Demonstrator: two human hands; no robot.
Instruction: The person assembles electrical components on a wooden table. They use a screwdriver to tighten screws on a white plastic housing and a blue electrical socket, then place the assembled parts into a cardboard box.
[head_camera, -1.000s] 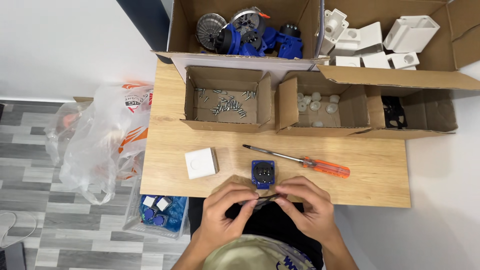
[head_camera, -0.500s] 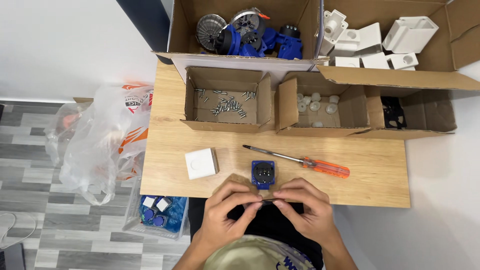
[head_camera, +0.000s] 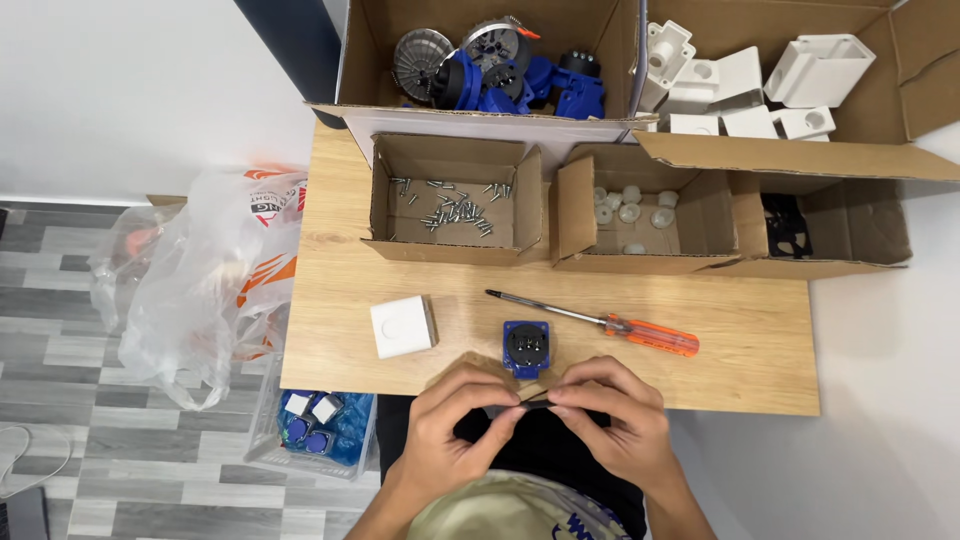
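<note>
My left hand (head_camera: 455, 425) and my right hand (head_camera: 612, 420) meet at the table's near edge, fingertips pinched together on a small thin dark part (head_camera: 532, 404). What the part is cannot be made out. Just beyond the fingers a blue socket insert (head_camera: 526, 348) lies on the wooden table (head_camera: 740, 370). A white square cover (head_camera: 403, 327) sits to its left. An orange-handled screwdriver (head_camera: 612, 322) lies to its right, tip pointing left.
Small cardboard boxes hold screws (head_camera: 452, 208), white caps (head_camera: 630, 208) and black parts (head_camera: 786, 225). Larger boxes behind hold blue and metal parts (head_camera: 495, 70) and white housings (head_camera: 745, 80). A plastic bag (head_camera: 215, 275) and a bin of finished pieces (head_camera: 318, 420) are at left.
Both hands have shifted slightly and keep working the small part between the fingertips. Nothing on the table has moved.
</note>
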